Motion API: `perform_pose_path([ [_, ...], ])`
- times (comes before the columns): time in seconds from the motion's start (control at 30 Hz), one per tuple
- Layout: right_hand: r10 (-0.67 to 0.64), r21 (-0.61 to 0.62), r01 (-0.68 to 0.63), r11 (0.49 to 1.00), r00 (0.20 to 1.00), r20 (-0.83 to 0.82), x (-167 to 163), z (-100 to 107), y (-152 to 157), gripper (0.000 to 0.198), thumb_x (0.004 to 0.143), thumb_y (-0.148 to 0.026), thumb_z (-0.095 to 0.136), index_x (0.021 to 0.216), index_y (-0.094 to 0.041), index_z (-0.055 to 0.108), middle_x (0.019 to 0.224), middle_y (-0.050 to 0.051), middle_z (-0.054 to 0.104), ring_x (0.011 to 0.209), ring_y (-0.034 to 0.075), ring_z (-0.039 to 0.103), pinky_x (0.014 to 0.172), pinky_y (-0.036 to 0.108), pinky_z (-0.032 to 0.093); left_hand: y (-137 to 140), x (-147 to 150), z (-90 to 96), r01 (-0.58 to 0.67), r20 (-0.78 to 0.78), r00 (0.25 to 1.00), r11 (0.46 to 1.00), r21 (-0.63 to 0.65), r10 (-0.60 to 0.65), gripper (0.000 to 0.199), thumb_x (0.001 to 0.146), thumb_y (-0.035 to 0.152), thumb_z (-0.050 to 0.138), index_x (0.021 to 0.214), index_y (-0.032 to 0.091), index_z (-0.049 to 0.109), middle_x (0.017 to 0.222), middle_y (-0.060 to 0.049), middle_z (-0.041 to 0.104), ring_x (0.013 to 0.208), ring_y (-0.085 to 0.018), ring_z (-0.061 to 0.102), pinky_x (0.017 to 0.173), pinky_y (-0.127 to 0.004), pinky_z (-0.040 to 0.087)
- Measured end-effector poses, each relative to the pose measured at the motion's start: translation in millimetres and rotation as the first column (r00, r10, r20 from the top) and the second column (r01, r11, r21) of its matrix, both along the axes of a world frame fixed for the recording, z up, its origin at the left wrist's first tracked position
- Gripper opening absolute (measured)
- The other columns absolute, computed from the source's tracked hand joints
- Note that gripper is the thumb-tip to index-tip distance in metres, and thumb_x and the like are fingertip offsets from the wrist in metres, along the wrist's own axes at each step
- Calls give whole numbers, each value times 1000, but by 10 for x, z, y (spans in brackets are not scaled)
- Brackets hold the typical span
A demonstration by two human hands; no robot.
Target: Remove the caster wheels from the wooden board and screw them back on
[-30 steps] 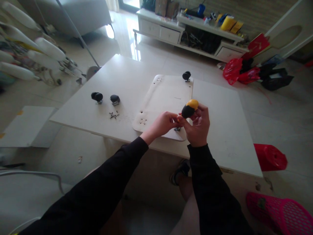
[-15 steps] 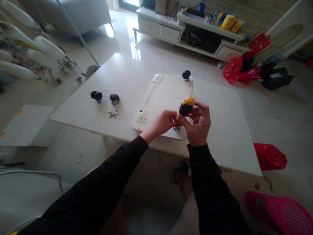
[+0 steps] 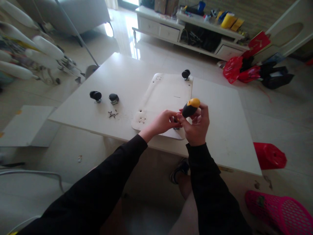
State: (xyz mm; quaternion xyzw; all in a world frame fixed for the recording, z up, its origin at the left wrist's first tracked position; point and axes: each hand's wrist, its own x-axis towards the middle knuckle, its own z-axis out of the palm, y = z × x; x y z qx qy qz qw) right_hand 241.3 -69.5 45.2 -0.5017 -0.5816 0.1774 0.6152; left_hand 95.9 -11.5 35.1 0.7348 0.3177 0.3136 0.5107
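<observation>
Board [image 3: 163, 94], one in all, pale and flat, lies on the white surface [image 3: 222, 127], near the surface's near edge. Nearest of all, at the right, is one pink mesh basket [image 3: 281, 212]; one dark shoe [image 3: 179, 171] shows under the near edge. One red plastic object [image 3: 270, 156] is just past the surface's right edge.

Two hands come together over the board's near right corner. The right hand [image 3: 197, 125] is gripping one black-and-yellow screwdriver [image 3: 191, 107], its handle tilted up. The left hand [image 3: 164, 122] has its fingers bent in against the right fingertips; what lies between them is hidden, so I cannot tell whether it is closed on anything. Just below the fingers, one caster [image 3: 176, 128] shows only in part on that corner.

At the board's near left corner are a cluster of small holes [image 3: 142, 120] and one larger hole [image 3: 140, 111] beside it. Left of the board lie roughly ten small screws [image 3: 112, 114], too small to count exactly. Just beyond them stand two casters [image 3: 113, 98], wheels up, one left of the other. One further caster [image 3: 186, 74] stands at the board's far right corner, making four in view. Far across the floor is one long white cabinet [image 3: 158, 27].
</observation>
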Motion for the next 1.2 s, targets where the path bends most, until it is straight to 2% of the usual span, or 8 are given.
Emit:
perform_pose_path([
  [0.1,-3,9,3,1000,1000,-2,-7,13,-8,60,80,-32,88,130,-34,56,104,-3,74,91,18,77,83,38,66,17,-26,8,64,-13,998,998,-10,-64,7,84,18,76,80,14,79,61,3,65,59,-10,55,62,-24,42],
  [0.3,27,19,-27,999,1000,-5,-29,36,3,62,78,-34,91,129,-37,56,104,-5,70,88,15,74,79,34,65,-8,-16,0,-74,1,997,997,22,74,8,81,22,81,80,14,80,64,2,66,62,-10,55,61,-23,41],
  [0.4,14,16,-14,1000,1000,3,-34,45,-6,60,79,-37,90,129,-35,57,101,-4,71,87,16,74,79,35,65,12,-34,3,-17,23,1000,1000,4,17,9,78,21,84,83,14,81,64,2,66,60,-10,56,59,-23,41],
  [0.53,14,20,-14,1000,1000,17,-20,30,-17,62,80,-36,89,131,-35,55,101,-4,71,87,18,75,85,40,66,21,-57,25,80,3,997,995,-63,-80,8,83,21,76,82,14,80,55,4,60,52,-10,53,57,-23,42],
  [0.73,2,17,-2,1000,1000,5,-5,-6,11,63,76,-34,92,128,-35,57,106,-3,70,91,18,75,84,38,65,-32,3,48,-69,3,998,998,-11,69,8,80,21,79,77,13,78,61,4,61,60,-9,51,60,-23,41],
  [0.93,-26,44,26,999,1000,-10,-26,15,9,63,76,-37,92,128,-36,55,104,-4,67,86,16,75,78,35,66,23,-55,50,67,-2,998,997,-42,-67,9,82,20,77,76,14,79,58,3,63,57,-9,51,59,-23,40],
  [1.07,4,20,-4,1000,1000,11,-26,10,-1,65,75,-38,93,128,-35,56,103,-3,71,90,18,76,83,38,67,5,-39,30,-18,-1,1000,1000,-21,18,8,82,18,75,78,13,80,61,2,64,61,-10,53,61,-24,40],
  [1.2,-14,31,14,999,1000,7,-31,20,-3,63,76,-37,92,127,-35,57,107,-3,69,89,17,75,78,35,66,-9,0,21,-52,15,999,999,-13,52,8,77,19,82,81,13,80,65,2,66,62,-10,53,61,-24,40],
])
